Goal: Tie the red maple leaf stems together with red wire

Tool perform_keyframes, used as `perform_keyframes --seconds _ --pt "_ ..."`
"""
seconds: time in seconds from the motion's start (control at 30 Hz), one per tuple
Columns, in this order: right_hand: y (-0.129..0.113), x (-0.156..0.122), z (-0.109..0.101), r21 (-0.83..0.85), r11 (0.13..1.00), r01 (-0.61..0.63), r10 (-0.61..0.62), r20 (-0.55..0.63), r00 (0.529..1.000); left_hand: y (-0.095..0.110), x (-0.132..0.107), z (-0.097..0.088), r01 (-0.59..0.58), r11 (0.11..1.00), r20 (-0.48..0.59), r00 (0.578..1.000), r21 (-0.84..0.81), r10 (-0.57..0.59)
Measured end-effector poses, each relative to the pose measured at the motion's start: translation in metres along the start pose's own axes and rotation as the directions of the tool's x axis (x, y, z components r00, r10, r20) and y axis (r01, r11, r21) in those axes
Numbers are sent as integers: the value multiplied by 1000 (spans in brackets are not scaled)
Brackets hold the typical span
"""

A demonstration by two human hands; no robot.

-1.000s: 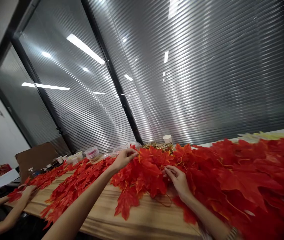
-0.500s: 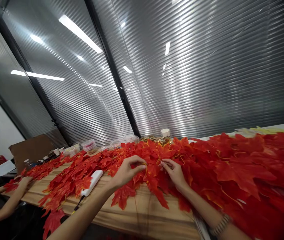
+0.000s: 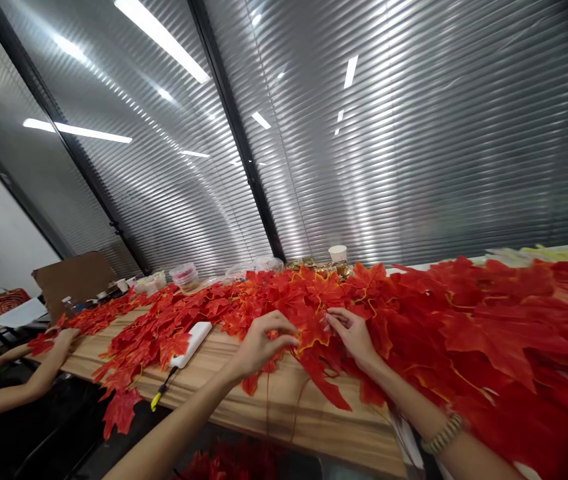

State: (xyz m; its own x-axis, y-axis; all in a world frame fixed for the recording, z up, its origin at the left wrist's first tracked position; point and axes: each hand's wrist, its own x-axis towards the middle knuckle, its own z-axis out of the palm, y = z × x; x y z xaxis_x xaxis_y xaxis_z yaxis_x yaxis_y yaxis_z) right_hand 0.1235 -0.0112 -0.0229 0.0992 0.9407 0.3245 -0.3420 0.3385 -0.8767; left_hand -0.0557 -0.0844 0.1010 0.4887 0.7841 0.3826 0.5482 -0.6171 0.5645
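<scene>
A long heap of red artificial maple leaves point(image 3: 464, 333) on orange wire stems covers the wooden table point(image 3: 284, 400). My left hand point(image 3: 259, 343) is closed, pinching a red leaf at the near edge of the heap. My right hand point(image 3: 351, 333) is a short way to its right, fingers curled and pinching the same cluster of leaves point(image 3: 314, 330) by its stem. A beaded bracelet point(image 3: 441, 433) is on my right wrist.
A white power bank point(image 3: 191, 343) with a cable lies left of my hands. Another person's hand point(image 3: 64, 340) rests on leaves at the far left. A paper cup point(image 3: 337, 253), plastic tubs point(image 3: 184, 273) and a cardboard box point(image 3: 74, 280) stand along the blinds.
My left hand drew back from the far side of the heap to the near edge, beside my right hand. The view shifted, and the white power bank came into sight.
</scene>
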Motion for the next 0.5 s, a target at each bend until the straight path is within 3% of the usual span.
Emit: perform_keyframes --seconds 0.13,0.23,0.43,0.5 --pt "3 0 -3 -5 1000 12 -12 0 1000 -14 -14 13 -37 987 142 990 155 15" --pt "2 -1 -4 -20 1000 13 -13 -12 1000 -33 -25 6 -35 960 201 979 276 -22" --pt "0 -3 0 -45 999 16 -15 39 999 -89 -30 -60 103 863 -29 994 494 -102" --pt "0 -5 1 -82 996 46 -40 73 997 -111 -28 -79 134 819 -49 990 558 -129"
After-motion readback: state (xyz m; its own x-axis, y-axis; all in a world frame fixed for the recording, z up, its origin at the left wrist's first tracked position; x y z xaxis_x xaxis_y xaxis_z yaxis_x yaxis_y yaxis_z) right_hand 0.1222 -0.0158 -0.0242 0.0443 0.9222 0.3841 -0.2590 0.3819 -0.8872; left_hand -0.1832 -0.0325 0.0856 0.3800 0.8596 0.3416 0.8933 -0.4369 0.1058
